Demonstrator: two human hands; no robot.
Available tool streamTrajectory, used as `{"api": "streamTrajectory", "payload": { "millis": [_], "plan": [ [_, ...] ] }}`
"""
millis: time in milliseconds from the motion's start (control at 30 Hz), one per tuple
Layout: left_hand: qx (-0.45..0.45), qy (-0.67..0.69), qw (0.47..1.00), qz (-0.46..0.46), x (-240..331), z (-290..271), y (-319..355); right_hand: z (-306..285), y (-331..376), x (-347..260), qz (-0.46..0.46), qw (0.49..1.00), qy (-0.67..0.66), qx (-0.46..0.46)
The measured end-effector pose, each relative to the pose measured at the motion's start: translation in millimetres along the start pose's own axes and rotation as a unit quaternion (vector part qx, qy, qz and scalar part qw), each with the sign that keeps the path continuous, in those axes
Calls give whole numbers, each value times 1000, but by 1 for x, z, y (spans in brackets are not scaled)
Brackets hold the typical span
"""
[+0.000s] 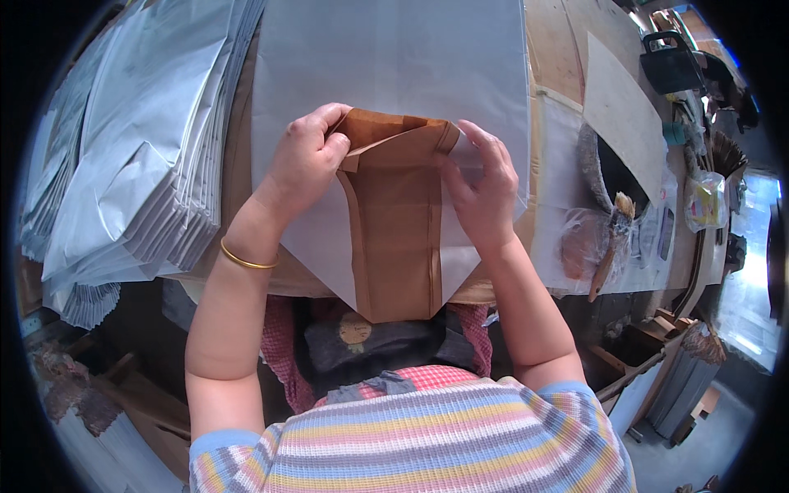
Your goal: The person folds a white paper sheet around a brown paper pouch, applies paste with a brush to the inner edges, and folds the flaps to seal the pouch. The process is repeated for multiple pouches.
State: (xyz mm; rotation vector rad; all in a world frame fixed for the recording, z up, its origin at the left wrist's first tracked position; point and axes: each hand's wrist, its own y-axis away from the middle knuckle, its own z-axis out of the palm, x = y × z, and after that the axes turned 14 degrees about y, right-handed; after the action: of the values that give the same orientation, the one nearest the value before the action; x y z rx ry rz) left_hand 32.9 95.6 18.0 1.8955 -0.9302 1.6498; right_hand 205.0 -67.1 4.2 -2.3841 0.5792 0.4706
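Note:
A large paper bag, white outside and brown inside, lies in front of me with its near end opened into a brown flap (396, 238). My left hand (308, 152) pinches the left corner of the raised brown fold between thumb and fingers. At the fold's right corner is my right hand (485, 181), its fingers curved and its thumb against the brown paper. Between my hands the folded edge stands up and gapes, showing the darker brown inside. The bag's near end hangs over the table edge toward my lap.
Stacked silvery-white paper bags (156, 123) fan out on the left. To the right lie a brush (610, 246) with a wooden handle, a pale board (625, 115) and clear plastic wrapping (579, 238). A black plastic container (672, 62) stands at the far right.

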Motion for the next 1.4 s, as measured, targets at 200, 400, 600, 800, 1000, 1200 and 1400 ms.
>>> {"api": "streamTrajectory", "payload": {
  "millis": [200,400,600,800,1000,1200,1400],
  "plan": [
    [15,-42,999,23,3,3,0,9,-9,-8,18,1000,-16,-7],
    [18,-40,998,46,2,5,2,9,-8,-11,19,1000,-21,6],
    [23,-59,997,52,2,5,5,11,-7,-12,41,999,-32,-7],
    [30,-51,997,55,2,7,7,11,-9,-16,2,999,46,7],
    [30,-56,996,69,1,8,8,10,-10,-19,23,998,53,-18],
    [27,-59,995,74,0,8,8,10,-11,-20,20,998,53,-24],
    [32,-63,994,79,0,8,9,12,-11,-21,37,995,85,-37]
  ]
}}
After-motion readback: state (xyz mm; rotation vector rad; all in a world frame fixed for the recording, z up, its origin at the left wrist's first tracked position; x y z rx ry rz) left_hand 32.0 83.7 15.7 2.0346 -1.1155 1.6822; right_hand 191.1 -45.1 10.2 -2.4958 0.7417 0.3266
